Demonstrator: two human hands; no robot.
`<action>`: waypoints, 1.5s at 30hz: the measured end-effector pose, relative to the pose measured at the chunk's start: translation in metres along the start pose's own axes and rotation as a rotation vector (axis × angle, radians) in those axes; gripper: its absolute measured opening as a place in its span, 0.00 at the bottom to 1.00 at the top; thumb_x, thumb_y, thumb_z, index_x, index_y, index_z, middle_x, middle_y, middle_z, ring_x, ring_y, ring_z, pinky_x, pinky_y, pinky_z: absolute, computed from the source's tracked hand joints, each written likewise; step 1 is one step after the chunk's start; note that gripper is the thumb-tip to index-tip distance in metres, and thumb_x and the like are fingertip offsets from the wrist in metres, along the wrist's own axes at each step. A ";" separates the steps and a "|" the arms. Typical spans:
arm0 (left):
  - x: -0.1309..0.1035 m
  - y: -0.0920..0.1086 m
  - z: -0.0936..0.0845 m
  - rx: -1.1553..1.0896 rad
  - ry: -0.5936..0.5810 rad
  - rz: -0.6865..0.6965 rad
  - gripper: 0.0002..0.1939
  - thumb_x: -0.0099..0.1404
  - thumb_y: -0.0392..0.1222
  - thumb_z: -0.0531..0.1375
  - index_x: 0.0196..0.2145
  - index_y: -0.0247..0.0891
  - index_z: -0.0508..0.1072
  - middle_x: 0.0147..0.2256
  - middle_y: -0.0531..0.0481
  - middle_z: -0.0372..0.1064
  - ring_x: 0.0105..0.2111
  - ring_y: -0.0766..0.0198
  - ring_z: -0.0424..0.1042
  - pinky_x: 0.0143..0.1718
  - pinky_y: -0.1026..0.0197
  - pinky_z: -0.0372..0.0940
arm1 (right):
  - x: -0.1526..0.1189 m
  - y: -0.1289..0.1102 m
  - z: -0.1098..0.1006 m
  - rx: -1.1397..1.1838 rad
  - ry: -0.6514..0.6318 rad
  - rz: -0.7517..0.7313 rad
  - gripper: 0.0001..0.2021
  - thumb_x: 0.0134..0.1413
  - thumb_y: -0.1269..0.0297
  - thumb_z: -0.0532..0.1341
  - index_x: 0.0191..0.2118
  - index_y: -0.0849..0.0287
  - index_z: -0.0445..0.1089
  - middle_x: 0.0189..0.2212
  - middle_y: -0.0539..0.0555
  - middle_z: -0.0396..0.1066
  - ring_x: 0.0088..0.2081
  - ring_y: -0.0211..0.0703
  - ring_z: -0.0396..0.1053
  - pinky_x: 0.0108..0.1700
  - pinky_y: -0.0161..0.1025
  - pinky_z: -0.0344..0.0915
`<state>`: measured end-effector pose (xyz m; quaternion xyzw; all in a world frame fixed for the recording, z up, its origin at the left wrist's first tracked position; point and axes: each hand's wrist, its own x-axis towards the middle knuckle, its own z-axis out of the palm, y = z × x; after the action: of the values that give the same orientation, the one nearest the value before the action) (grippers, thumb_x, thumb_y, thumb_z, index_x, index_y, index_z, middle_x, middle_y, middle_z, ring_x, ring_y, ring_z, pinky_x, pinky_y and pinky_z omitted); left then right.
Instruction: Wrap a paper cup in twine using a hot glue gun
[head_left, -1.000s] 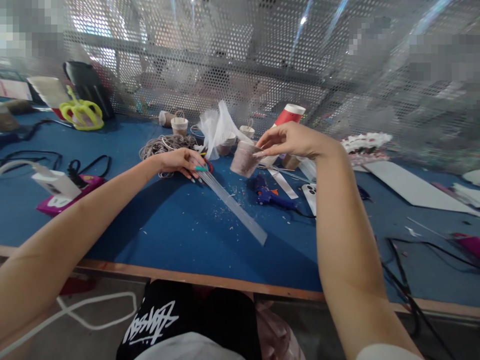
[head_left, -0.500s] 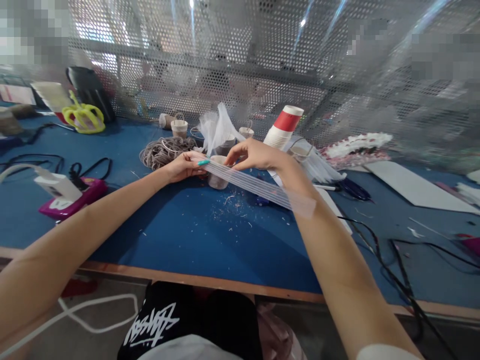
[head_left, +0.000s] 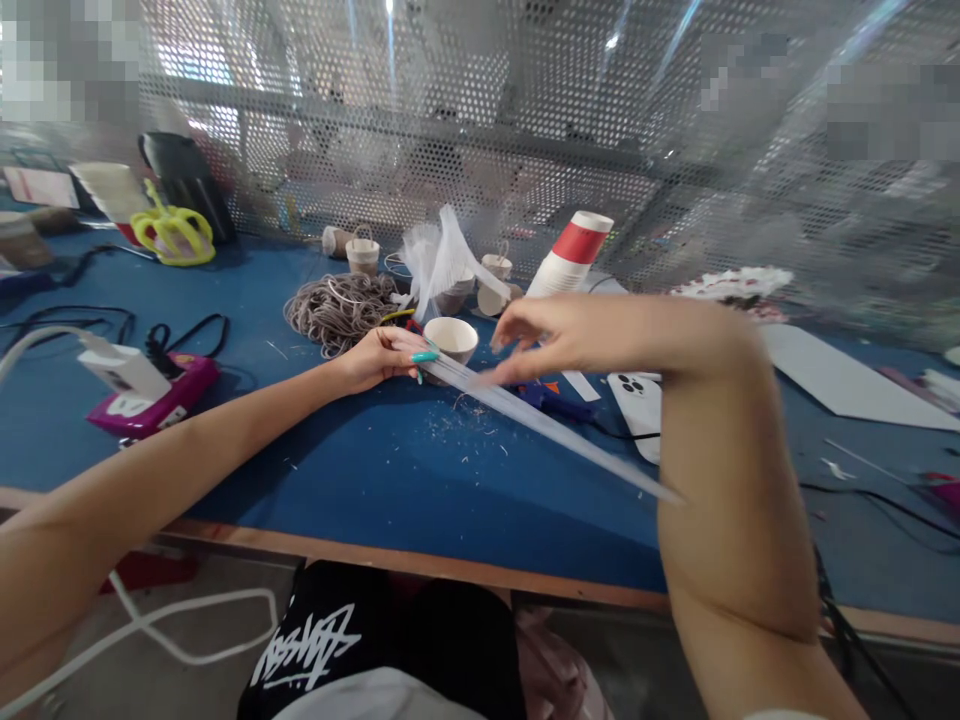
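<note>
My left hand point(head_left: 382, 358) is closed on one end of a long strip of translucent white pleated material point(head_left: 540, 420). The strip slants down to the right, and its far end hangs loose, blurred by motion. My right hand point(head_left: 544, 335) is over the strip with its fingers apart; one fingertip is at the strip's upper edge, and I cannot tell if it touches. Just behind the strip stands a small white cup point(head_left: 451, 338). A bundle of grey-brown cord point(head_left: 341, 308) lies behind my left hand.
White pleated pieces point(head_left: 442, 260) stand behind the cup. A red-and-white stack of paper cups point(head_left: 574, 250) leans further right. A blue-handled tool point(head_left: 555, 402) and a white phone point(head_left: 634, 410) lie near my right forearm. A purple power strip point(head_left: 161, 395) sits at left.
My right hand has moved right and away from my left, its elbow swinging outward. The strip has turned more edge-on, with its free end lower. The cup and phone show more now.
</note>
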<state>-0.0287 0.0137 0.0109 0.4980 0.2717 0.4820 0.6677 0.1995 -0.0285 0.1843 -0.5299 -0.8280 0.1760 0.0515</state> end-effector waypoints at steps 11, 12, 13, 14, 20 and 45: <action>-0.001 0.003 0.005 0.174 0.053 0.029 0.12 0.39 0.35 0.75 0.25 0.35 0.80 0.23 0.51 0.77 0.22 0.67 0.74 0.29 0.63 0.74 | 0.019 0.025 0.051 -0.113 -0.376 -0.200 0.15 0.60 0.58 0.60 0.25 0.57 0.62 0.24 0.51 0.70 0.25 0.37 0.62 0.30 0.39 0.54; -0.001 0.004 0.004 0.198 0.063 0.039 0.13 0.38 0.35 0.74 0.25 0.35 0.80 0.23 0.52 0.77 0.22 0.67 0.74 0.29 0.63 0.73 | 0.021 0.028 0.051 -0.090 -0.375 -0.209 0.15 0.60 0.57 0.59 0.25 0.57 0.62 0.24 0.51 0.70 0.25 0.36 0.61 0.30 0.39 0.54; -0.001 0.005 0.002 0.227 0.069 0.050 0.13 0.37 0.34 0.74 0.25 0.36 0.80 0.23 0.52 0.77 0.22 0.67 0.74 0.29 0.63 0.73 | 0.022 0.031 0.050 -0.084 -0.369 -0.209 0.14 0.60 0.57 0.59 0.26 0.58 0.63 0.24 0.51 0.71 0.24 0.36 0.61 0.30 0.39 0.53; -0.001 0.006 0.000 0.263 0.071 0.061 0.14 0.36 0.34 0.74 0.24 0.36 0.79 0.23 0.52 0.77 0.22 0.67 0.74 0.30 0.63 0.73 | 0.023 0.033 0.050 -0.087 -0.362 -0.203 0.14 0.61 0.58 0.59 0.26 0.58 0.63 0.24 0.51 0.71 0.24 0.36 0.60 0.30 0.39 0.53; 0.003 0.007 -0.012 0.384 0.111 0.146 0.15 0.40 0.40 0.73 0.25 0.36 0.75 0.22 0.54 0.72 0.19 0.69 0.69 0.26 0.62 0.69 | 0.026 0.037 0.055 -0.033 -0.352 -0.231 0.13 0.61 0.59 0.58 0.26 0.58 0.65 0.23 0.51 0.72 0.24 0.37 0.62 0.30 0.39 0.52; 0.006 -0.008 -0.018 0.586 -0.057 0.397 0.36 0.44 0.49 0.76 0.50 0.41 0.73 0.62 0.37 0.63 0.58 0.45 0.69 0.60 0.41 0.62 | 0.023 0.021 0.093 0.017 -0.181 -0.209 0.20 0.63 0.50 0.59 0.25 0.58 0.62 0.19 0.48 0.64 0.21 0.34 0.58 0.27 0.39 0.52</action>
<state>-0.0392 0.0262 -0.0022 0.7248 0.2774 0.4898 0.3972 0.1824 -0.0222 0.0885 -0.4223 -0.8784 0.2237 -0.0009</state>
